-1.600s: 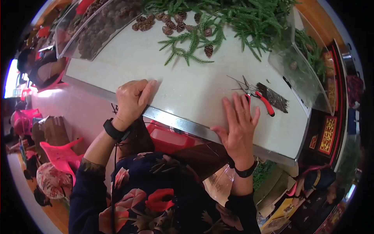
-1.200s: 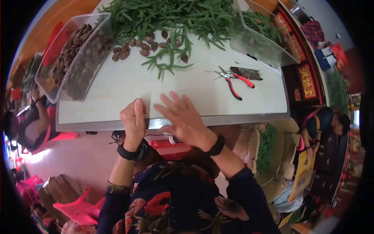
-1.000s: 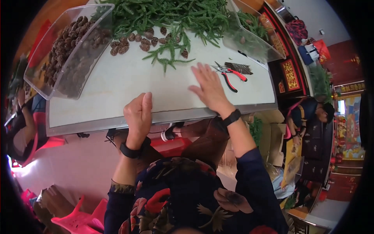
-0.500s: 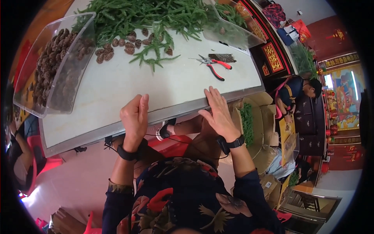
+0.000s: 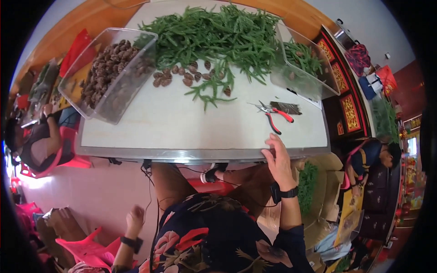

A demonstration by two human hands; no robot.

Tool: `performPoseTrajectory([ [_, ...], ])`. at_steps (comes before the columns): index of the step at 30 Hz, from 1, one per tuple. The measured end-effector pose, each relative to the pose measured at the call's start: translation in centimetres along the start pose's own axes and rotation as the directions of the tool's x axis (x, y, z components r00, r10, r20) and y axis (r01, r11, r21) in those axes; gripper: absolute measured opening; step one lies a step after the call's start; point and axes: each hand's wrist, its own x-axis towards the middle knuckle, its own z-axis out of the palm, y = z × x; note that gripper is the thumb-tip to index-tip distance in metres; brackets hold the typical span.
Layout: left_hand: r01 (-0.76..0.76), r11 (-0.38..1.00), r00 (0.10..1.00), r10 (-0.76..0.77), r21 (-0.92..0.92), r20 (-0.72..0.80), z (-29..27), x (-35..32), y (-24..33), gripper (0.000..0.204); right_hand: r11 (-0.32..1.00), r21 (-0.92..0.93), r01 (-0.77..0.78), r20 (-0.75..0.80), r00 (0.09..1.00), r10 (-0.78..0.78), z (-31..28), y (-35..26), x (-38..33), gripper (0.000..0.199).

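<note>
My right hand (image 5: 278, 160) is open at the table's front edge. Its fingers point toward the red-handled pliers (image 5: 268, 109) and nothing is in it. My left hand (image 5: 134, 220) hangs low beside my body, away from the table, too blurred to show its fingers clearly. Beyond the pliers rests a bundle of thin dark wires or sticks (image 5: 287, 108). A small green sprig (image 5: 208, 94) and several loose pine cones (image 5: 187, 82) lie on the white tabletop (image 5: 182, 125), in front of a large heap of green artificial branches (image 5: 214, 34).
A clear bin (image 5: 111, 107) of pine cones stands at the left; another clear bin (image 5: 298, 84) with greenery is at the right. A cardboard box (image 5: 325, 182) holds more greenery. One person (image 5: 41, 141) sits at left, another (image 5: 371, 157) at right. A pink chair (image 5: 86, 248) is behind my left hand.
My left hand has left the table edge and dropped down and back beside my body. My right hand stays open near the edge. The view has turned, with the tabletop now more level.
</note>
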Motion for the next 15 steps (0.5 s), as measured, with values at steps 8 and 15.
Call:
performPoseTrajectory([
  [8, 0.281, 0.783, 0.690, 0.237, -0.555, 0.684, -3.2, -11.5, 5.2, 0.008, 0.994, 0.113, -0.002, -0.248, 0.968, 0.030, 0.9, 1.4, 1.2, 0.015],
  [15, 0.551, 0.254, 0.729, 0.318, -0.795, 0.607, -3.6, -16.1, 17.1, 0.004, 0.994, -0.104, -0.026, -0.345, 0.939, -0.011, 3.2, 2.7, 2.3, 0.022],
])
